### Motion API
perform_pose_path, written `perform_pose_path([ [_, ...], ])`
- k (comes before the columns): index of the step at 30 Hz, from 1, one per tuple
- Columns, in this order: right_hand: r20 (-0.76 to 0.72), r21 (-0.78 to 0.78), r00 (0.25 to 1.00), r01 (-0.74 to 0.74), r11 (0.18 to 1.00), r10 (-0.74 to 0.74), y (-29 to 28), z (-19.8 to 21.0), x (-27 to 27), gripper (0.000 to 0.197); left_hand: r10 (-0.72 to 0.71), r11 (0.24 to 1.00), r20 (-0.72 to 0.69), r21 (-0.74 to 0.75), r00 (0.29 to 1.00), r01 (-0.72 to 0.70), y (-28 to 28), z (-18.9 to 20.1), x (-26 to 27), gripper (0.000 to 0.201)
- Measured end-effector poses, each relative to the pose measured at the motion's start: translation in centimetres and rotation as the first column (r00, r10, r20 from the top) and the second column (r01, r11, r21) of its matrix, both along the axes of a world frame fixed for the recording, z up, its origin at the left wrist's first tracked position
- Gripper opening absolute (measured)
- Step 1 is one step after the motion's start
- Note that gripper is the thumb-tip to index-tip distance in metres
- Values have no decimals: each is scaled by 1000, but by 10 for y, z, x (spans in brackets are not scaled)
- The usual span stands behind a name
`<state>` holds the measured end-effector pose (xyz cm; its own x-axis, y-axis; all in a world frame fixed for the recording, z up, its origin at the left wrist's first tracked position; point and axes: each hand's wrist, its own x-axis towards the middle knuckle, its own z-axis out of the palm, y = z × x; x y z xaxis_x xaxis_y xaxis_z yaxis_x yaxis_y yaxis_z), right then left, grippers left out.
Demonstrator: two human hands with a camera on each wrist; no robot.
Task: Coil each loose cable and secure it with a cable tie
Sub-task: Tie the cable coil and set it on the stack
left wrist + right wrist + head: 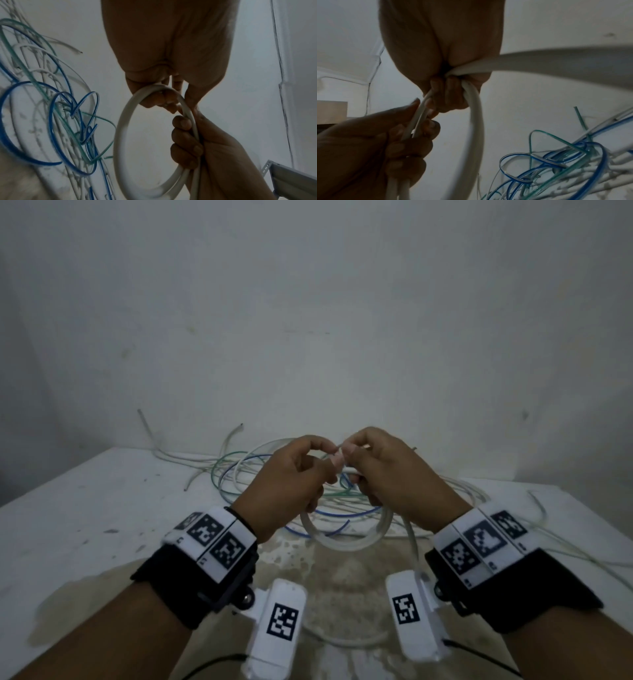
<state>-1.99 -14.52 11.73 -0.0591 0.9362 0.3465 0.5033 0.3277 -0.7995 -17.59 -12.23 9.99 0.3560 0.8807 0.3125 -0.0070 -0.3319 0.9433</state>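
Hands (337, 470) hold white cable coil (346, 537) hanging upright.

Dim, flat, greyish light throughout, with soft shadows only. Both wrist views are grainy, dark on the palms, smeared by motion blur and bent at the edges.

No readable words or numbers are showing; only black-and-white square coded markers are sitting on the wrist bands (219, 539).

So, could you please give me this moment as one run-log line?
left hand: grips white cable coil | right hand: grips same coil | cable tie: not discernible | other cables: loose on table
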Motion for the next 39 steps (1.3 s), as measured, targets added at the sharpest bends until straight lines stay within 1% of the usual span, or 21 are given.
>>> perform_pose_path([
  [1, 11, -10, 1000, 8, 1000, -8, 0, -1, -1, 19, -3, 1000, -11, -2, 1000, 3, 0, 0, 0, 8],
  [3, 94, 4, 995, 25, 1000, -25, 1, -3, -1, 19, -15, 1000, -58, -2, 998, 15, -2, 0, 1, 3],
  [5, 169, 34, 985, 40, 999, -45, 2, -6, 1, 24, -25, 998, -121, 61, 992, 32, -2, -1, 3, 9],
  [6, 174, 44, 983, 46, 998, -53, 1, -6, 2, 26, -30, 993, -151, 110, 988, 47, -2, -3, 3, 14],
  [8, 172, 53, 984, 44, 998, -53, 0, -7, 5, 27, -10, 978, -193, 203, 981, 50, -2, -7, 5, 29],
  [9, 173, 50, 983, 45, 998, -53, 0, -7, 6, 28, 9, 968, -198, 249, 980, 41, -2, -8, 7, 31],
  [11, 143, 42, 989, 38, 998, -44, -2, -8, 7, 27, 44, 949, -179, 315, 983, 15, -2, -10, 10, 22],
  [13, 91, 47, 995, 33, 998, -37, -2, -8, 7, 27, 78, 944, -143, 329, 987, -27, -2, -11, 13, 15],
  [16, 19, 87, 1000, 16, 996, -18, -3, -9, 12, 26, 158, 922, -133, 375, 978, -98, -3, -12, 16, 16],
  [17, 6, 102, 1000, 0, 995, 0, -4, -9, 15, 22, 177, 923, -106, 363, 979, -127, -1, -12, 17, 18],
  [19, 37, 132, 999, -27, 991, 22, -5, -12, 21, 14, 208, 943, -3, 265, 978, -200, 6, -12, 16, 19],
  [21, 106, 170, 994, -12, 985, -7, -5, -18, 26, 24, 215, 966, 81, 130, 973, -224, 11, -13, 15, 20],
  [23, 118, 241, 991, 29, 970, -59, -4, -21, 29, 28, 149, 987, 100, 38, 984, -154, 11, -13, 17, 22],
  [25, 149, 316, 985, 41, 948, -93, -3, -20, 30, 25, 24, 999, 129, -45, 991, -18, 8, -13, 19, 21],
  [27, 199, 322, 976, 24, 946, -92, -3, -17, 31, 23, -94, 977, 180, -171, 979, 126, 8, -7, 16, 19],
  [29, 264, 287, 963, -19, 958, -60, -1, -14, 31, 21, -206, 918, 204, -299, 957, 261, 13, 1, 9, 20],
  [30, 310, 266, 950, -52, 963, -34, 1, -12, 29, 21, -254, 886, 191, -348, 948, 307, 15, 5, 6, 25],
  [33, 407, 234, 912, -149, 961, 42, 4, -9, 22, 21, -335, 840, 64, -432, 940, 328, 19, 11, 0, 36],
  [35, 401, 262, 915, -163, 951, 46, 7, -6, 19, 21, -350, 811, 78, -473, 934, 343, 19, 13, -2, 32],
  [37, 308, 297, 951, -117, 948, 20, 9, -4, 20, 17, -328, 789, 179, -488, 927, 374, 20, 15, -3, 29],
  [39, 190, 297, 981, -20, 955, -38, 11, -4, 25, 14, -255, 781, 311, -492, 916, 385, 25, 18, -4, 25],
])
